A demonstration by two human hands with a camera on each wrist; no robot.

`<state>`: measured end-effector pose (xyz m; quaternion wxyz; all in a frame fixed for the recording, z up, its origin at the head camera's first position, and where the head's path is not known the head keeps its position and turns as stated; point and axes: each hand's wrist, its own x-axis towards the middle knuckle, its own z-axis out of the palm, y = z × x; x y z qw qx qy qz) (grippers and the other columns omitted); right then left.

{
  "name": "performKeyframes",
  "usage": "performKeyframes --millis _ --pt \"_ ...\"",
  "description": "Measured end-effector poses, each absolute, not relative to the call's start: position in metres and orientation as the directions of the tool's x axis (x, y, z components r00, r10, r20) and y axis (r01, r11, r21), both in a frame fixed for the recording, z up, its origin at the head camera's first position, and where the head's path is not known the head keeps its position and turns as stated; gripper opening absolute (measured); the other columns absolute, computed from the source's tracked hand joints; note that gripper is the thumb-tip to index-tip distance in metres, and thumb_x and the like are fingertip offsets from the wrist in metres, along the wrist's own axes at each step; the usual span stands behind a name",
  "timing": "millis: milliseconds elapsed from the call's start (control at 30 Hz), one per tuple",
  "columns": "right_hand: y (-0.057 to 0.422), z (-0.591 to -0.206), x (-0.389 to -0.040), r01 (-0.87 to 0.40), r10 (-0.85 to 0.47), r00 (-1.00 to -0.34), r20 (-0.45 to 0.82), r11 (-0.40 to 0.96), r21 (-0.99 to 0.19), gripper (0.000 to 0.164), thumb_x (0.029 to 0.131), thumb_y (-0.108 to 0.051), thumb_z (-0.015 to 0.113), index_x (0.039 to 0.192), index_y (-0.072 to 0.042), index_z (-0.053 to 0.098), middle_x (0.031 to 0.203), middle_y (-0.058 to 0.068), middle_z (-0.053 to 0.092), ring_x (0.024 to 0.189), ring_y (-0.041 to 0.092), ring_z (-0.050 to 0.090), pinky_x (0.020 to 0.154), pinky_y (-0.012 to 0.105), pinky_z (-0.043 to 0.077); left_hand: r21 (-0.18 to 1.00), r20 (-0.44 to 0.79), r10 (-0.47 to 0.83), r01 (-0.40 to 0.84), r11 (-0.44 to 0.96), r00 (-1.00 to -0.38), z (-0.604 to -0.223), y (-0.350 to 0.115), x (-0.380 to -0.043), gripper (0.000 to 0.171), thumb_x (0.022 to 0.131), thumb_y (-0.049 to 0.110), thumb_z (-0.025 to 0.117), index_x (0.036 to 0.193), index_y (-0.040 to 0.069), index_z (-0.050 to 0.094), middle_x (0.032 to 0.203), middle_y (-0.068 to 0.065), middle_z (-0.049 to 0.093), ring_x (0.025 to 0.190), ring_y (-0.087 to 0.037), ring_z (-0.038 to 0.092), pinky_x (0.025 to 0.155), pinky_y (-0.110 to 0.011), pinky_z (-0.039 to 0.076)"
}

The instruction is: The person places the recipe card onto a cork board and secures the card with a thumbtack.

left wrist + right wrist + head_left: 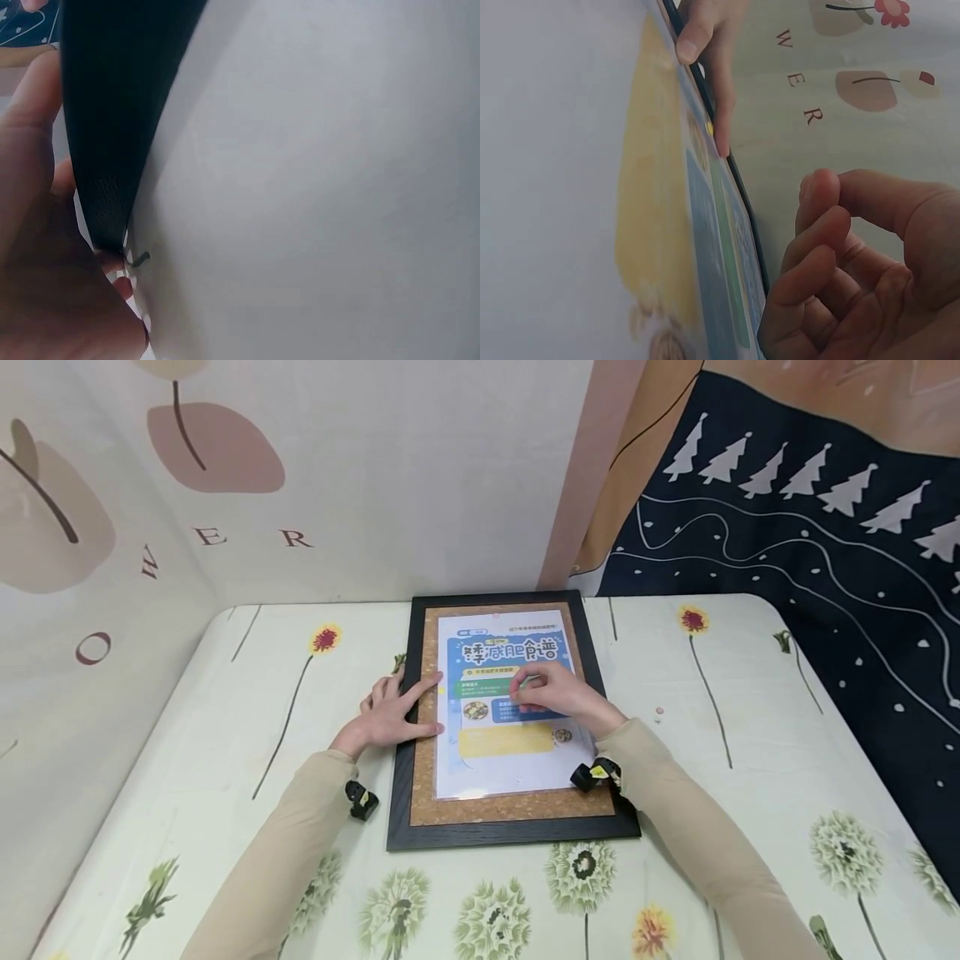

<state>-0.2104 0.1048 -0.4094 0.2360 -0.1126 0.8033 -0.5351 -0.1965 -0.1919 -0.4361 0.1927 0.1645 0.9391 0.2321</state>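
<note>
A printed poster in a clear sheet lies on a cork board with a black frame. My left hand is spread across the frame's left side; its thumb and index finger reach the poster's left edge, the other fingers lying outside the frame. Between those two fingertips sits a small yellow pin. Over the poster's middle is my right hand, fingers curled and thumb meeting index fingertip. No object shows between them in the right wrist view.
The board lies on a table with a flower-print cloth. A small pinkish thing rests right of the frame. Behind stands a pale hanging cloth, with a dark tree-patterned cloth at the right.
</note>
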Motion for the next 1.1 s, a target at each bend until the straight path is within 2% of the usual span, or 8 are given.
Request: performKeyframes --millis 433,733,867,1100 --pt "0.137 -0.413 -0.209 -0.002 -0.417 -0.887 -0.197 0.432 -0.902 0.014 0.091 -0.014 0.065 0.098 -0.002 0.066 0.074 0.011 0.065 0.072 0.026 0.058 0.069 0.032 0.045 0.504 -0.282 0.4 0.22 0.835 -0.872 -0.434 -0.192 -0.195 0.085 0.088 0.05 0.065 0.156 0.024 0.019 0.155 -0.031 -0.008 0.137 -0.053 -0.005 0.098 -0.073 0.008" --pt "0.161 -0.415 -0.209 -0.007 -0.417 -0.887 -0.2 0.445 -0.896 0.024 0.095 -0.017 0.062 0.111 0.001 0.066 0.094 0.014 0.068 0.081 0.026 0.058 0.069 0.03 0.045 0.507 -0.281 0.401 0.219 0.834 -0.872 -0.435 -0.191 -0.195 0.085 0.088 0.05 0.065 0.156 0.025 0.019 0.155 -0.03 -0.009 0.137 -0.053 -0.005 0.098 -0.073 0.007" --pt "0.171 -0.414 -0.209 0.019 -0.417 -0.882 -0.221 0.437 -0.899 0.028 0.096 -0.018 0.061 0.117 0.0 0.065 0.097 0.015 0.069 0.083 0.027 0.058 0.071 0.031 0.047 0.506 -0.281 0.4 0.22 0.834 -0.872 -0.436 -0.192 -0.196 0.086 0.088 0.051 0.064 0.156 0.025 0.018 0.155 -0.03 -0.009 0.137 -0.053 -0.006 0.098 -0.073 0.008" --pt "0.189 -0.412 -0.211 0.018 -0.417 -0.883 -0.216 0.43 -0.903 0.028 0.097 -0.016 0.059 0.117 0.003 0.064 0.096 0.018 0.068 0.078 0.025 0.057 0.068 0.028 0.046 0.504 -0.283 0.401 0.221 0.835 -0.871 -0.434 -0.192 -0.195 0.086 0.088 0.05 0.065 0.156 0.025 0.018 0.154 -0.031 -0.009 0.137 -0.053 -0.005 0.098 -0.073 0.008"
